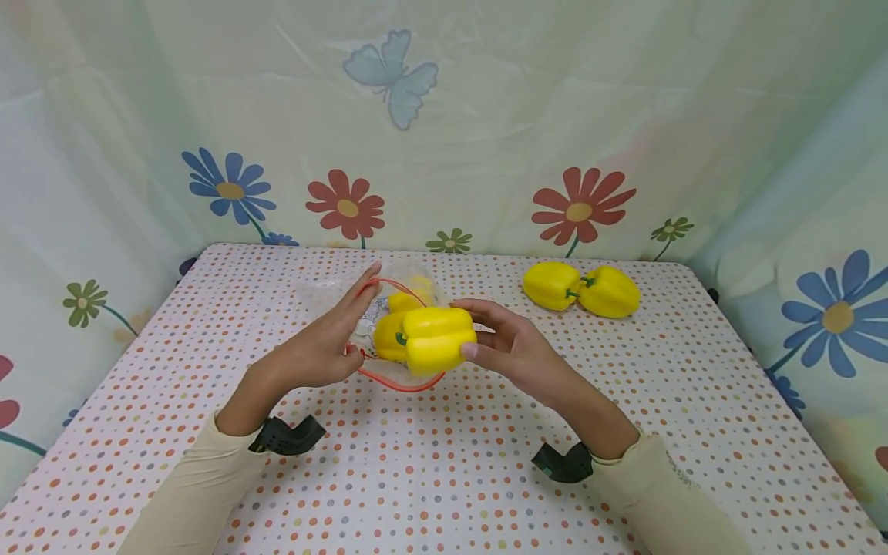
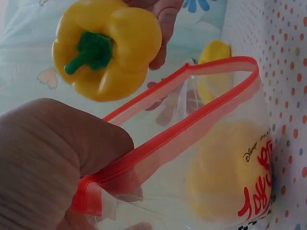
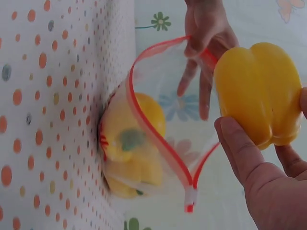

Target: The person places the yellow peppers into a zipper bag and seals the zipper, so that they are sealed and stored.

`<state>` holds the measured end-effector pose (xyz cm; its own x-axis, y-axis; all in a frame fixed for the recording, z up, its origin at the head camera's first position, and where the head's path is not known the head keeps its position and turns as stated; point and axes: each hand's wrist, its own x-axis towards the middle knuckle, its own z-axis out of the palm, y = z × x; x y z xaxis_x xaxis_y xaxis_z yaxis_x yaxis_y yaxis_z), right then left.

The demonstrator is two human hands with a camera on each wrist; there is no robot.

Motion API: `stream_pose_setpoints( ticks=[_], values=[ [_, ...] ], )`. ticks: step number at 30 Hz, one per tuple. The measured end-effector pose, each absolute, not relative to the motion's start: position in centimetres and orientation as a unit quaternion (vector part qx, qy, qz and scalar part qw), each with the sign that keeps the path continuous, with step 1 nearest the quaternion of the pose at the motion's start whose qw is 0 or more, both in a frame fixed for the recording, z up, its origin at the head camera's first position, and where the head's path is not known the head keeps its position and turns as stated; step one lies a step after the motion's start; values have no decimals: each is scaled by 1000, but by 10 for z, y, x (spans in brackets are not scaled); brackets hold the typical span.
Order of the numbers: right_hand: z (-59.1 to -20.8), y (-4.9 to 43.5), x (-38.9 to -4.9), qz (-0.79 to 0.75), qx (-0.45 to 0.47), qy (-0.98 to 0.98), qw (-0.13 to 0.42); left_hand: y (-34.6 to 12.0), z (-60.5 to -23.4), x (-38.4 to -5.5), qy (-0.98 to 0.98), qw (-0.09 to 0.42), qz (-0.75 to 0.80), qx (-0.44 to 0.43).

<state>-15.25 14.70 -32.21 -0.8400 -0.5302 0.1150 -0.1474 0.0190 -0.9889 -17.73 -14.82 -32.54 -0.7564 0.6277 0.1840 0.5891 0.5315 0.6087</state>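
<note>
My right hand [image 1: 516,347] grips a yellow bell pepper [image 1: 438,341] with a green stem, holding it by its bottom end between thumb and fingers. In the left wrist view this pepper is above the mouth of a clear zip bag [image 2: 165,143] with red edging and red lettering. My left hand [image 1: 319,347] holds the bag's rim at one side, thumb over the red edge [image 3: 151,125] and other fingers extended. The bag's mouth is spread wide. Inside it lie yellow bell peppers [image 3: 148,115], partly blurred by the plastic.
Two more yellow bell peppers [image 1: 551,285] lie stem to stem at the back right of the table [image 1: 444,478], which has a dotted cloth. A curtain [image 1: 479,116] printed with flowers and a butterfly hangs behind and at both sides.
</note>
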Motion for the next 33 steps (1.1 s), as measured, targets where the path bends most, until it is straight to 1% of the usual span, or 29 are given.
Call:
stream_pose_setpoints(
  ticks=[5, 14, 17, 22, 29, 33],
  values=[
    [-325, 132, -152, -649, -257, 700, 154, -148, -325, -177, 874, 32, 338, 346],
    [-335, 115, -156, -638, -249, 708, 174, -148, -326, -178, 875, 32, 340, 344],
    [-337, 110, -157, -625, -253, 719, 165, -149, -326, -178, 875, 25, 335, 348],
    [-343, 101, -158, -610, -257, 737, 135, -151, -326, -179, 875, 13, 330, 353],
    [-350, 88, -161, -628, -216, 737, 128, -151, -326, -177, 872, 16, 332, 360],
    [-349, 85, -164, -635, -197, 738, 114, -151, -325, -177, 872, 15, 327, 364]
  ],
)
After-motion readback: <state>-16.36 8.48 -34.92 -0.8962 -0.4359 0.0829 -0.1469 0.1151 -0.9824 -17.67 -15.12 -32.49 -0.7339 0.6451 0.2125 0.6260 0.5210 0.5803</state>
